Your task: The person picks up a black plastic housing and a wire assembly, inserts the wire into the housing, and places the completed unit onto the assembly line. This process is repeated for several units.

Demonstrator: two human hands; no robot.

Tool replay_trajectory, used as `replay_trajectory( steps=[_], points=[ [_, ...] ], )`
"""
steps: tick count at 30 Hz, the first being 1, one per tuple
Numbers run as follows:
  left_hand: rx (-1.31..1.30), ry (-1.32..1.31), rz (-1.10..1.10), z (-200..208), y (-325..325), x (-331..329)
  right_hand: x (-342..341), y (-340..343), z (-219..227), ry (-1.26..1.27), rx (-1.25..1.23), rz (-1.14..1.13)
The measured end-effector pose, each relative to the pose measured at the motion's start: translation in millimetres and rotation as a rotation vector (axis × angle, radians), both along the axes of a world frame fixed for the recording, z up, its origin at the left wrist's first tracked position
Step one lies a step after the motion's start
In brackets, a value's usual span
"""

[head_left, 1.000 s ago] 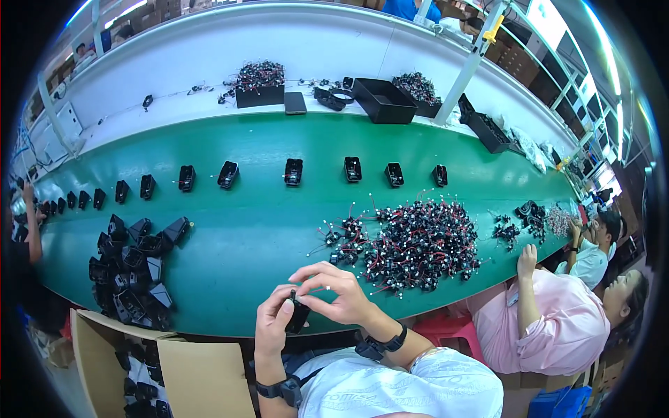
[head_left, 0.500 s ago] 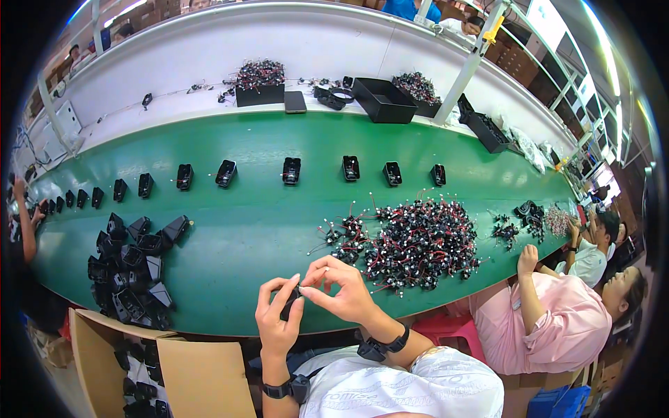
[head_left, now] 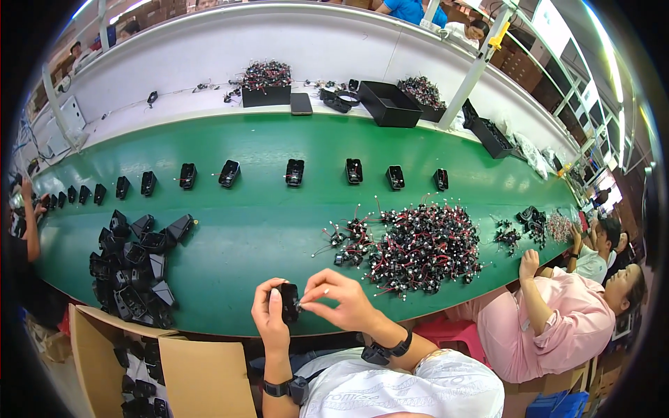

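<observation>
My left hand (head_left: pixel 272 313) is closed round a small black plastic housing (head_left: pixel 288 301), its open side facing up, above the near edge of the green table. Thumb and fingertips of my right hand (head_left: pixel 338 299) pinch together at the housing's right side. A small pale bit shows at that pinch, too small to name. Right of my hands lies a big heap of small black parts with red and black wires (head_left: pixel 425 247). To the left, a pile of empty-looking black housings (head_left: pixel 132 272) spreads over the table.
A row of black housings (head_left: pixel 295 173) runs across the green table (head_left: pixel 230 279). Black bins (head_left: pixel 389 104) and a dark phone (head_left: pixel 301 104) stand on the back ledge. An open cardboard box (head_left: pixel 205 376) is at lower left. A co-worker in pink (head_left: pixel 536 320) sits at right.
The housing in my left hand has turned so its open side shows. My right hand has shifted slightly downward, its fingertips now at the housing's right side.
</observation>
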State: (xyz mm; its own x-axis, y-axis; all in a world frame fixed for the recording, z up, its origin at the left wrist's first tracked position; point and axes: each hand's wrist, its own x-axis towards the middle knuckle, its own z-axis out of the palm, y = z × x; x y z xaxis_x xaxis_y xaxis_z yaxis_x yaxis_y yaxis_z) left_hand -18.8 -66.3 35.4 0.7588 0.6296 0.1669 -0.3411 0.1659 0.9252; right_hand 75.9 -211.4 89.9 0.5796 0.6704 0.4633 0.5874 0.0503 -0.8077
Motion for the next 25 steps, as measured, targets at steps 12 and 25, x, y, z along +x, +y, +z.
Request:
replay_trajectory(
  steps=[12,25],
  points=[
    [0.014,0.019,0.039,0,0,-2,-14,17,-13,-0.198,-0.029,0.044],
    [-0.242,-0.125,-0.038,6,-9,-3,-37,26,-27,-0.071,0.053,-0.076]
  ],
)
